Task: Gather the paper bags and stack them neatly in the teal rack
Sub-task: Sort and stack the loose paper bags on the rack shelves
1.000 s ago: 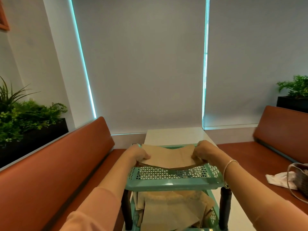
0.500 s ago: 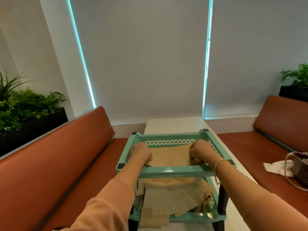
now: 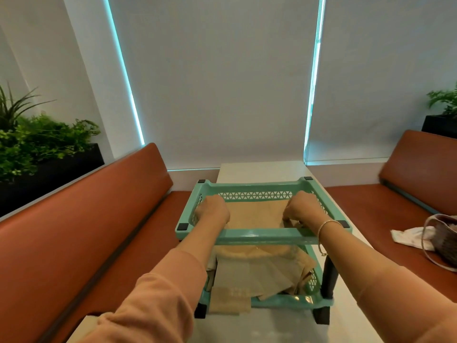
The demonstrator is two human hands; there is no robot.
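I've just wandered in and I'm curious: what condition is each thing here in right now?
Left hand: curled, gripping the bag's left edge.
Right hand: curled, gripping the bag's right edge.
Paper bag: flat, inside the top tier.
Teal rack: upright on the table, bags in both tiers.
Lower bags: untidy pile, one hanging over the front edge.
Blinds: drawn down.

Soft, even daylight filters through the drawn roller blinds (image 3: 217, 82), and thin cyan-bright slits (image 3: 125, 70) glow at their edges. Shadows are faint and diffuse. A mild glare sheen lies on the teal rack's front rail (image 3: 259, 237). Wide-angle distortion bends the bench backs (image 3: 81, 206) and blind edges outward. The near sleeves look slightly soft.
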